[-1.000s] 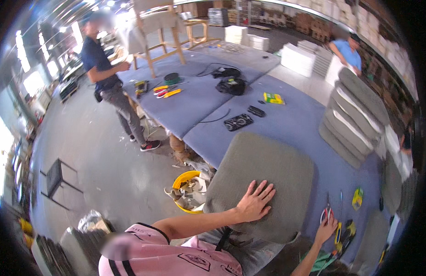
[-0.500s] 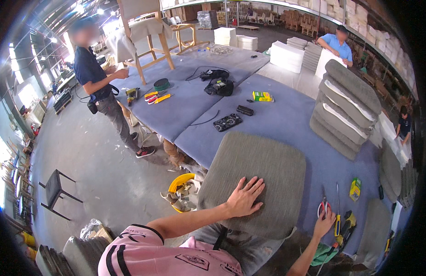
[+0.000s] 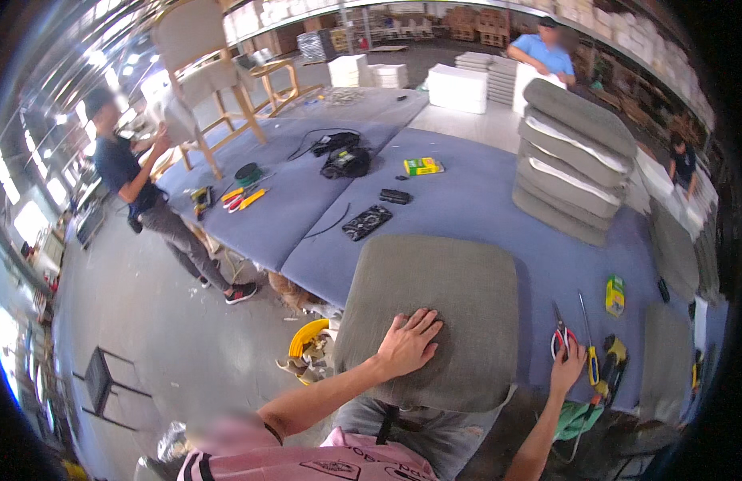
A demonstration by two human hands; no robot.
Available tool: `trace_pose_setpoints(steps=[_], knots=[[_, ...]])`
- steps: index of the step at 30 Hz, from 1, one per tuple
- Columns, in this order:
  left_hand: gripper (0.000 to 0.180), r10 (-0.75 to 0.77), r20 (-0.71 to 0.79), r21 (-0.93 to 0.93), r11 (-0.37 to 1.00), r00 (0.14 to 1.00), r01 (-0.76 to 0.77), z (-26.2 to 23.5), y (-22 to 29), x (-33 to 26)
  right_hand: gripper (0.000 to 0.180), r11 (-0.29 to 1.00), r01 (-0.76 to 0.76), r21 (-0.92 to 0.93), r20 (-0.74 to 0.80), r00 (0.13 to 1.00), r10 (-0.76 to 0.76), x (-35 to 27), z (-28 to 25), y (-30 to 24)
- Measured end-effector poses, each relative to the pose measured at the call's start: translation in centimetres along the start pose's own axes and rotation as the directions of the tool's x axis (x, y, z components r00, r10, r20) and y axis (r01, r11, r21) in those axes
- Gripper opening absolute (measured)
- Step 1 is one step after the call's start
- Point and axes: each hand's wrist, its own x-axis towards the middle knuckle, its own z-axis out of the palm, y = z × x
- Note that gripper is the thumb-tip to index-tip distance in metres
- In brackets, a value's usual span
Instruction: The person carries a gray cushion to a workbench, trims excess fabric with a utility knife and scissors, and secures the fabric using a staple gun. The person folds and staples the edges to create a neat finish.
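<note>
A grey fabric-covered seat cushion (image 3: 443,280) lies in front of me, its near edge over my lap. My left hand (image 3: 409,345) rests flat on top of it, fingers spread. To the cushion's right, my right hand (image 3: 569,365) has its fingers around the red handles of a pair of scissors (image 3: 559,329), which lies on the blue-covered table (image 3: 467,176) with its blades pointing away. Beside that hand are a yellow-handled screwdriver (image 3: 592,365) and a yellow and black tool (image 3: 613,370).
A stack of grey cushions (image 3: 575,168) stands at the right. Yellow-green boxes (image 3: 615,297), a dark patterned phone-like slab (image 3: 367,223) and a black bundle with a cord (image 3: 344,163) lie on the table. A yellow bucket (image 3: 305,337) holds scraps. Co-workers stand left (image 3: 131,172) and far right (image 3: 547,56).
My view has turned slightly, so the table and its things sit further left. The co-worker at left has raised their hands toward the chair. My hands keep their places on the cushion and scissors.
</note>
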Motion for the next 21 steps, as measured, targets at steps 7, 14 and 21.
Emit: trace_pose_setpoints(steps=[7, 14, 21], knots=[[0.045, 0.0, 0.096, -0.031, 1.0, 0.995, 0.003, -2.5, 0.7, 2.7, 0.029, 0.999, -0.051, 0.009, -0.041, 0.998, 0.052, 1.1, -2.4, -3.3], [0.057, -0.041, -0.063, -0.02, 0.999, 0.997, 0.04, -1.8, -1.1, -4.4, 0.041, 0.996, 0.066, -0.065, 0.137, 0.989, -0.057, -2.8, 1.4, -1.8], [0.054, 0.071, -0.052, -0.024, 0.997, 0.996, -0.072, -2.2, -4.0, -5.2, 0.027, 0.994, 0.105, -0.004, -0.032, 0.994, -0.105, -2.2, 1.1, -2.4]])
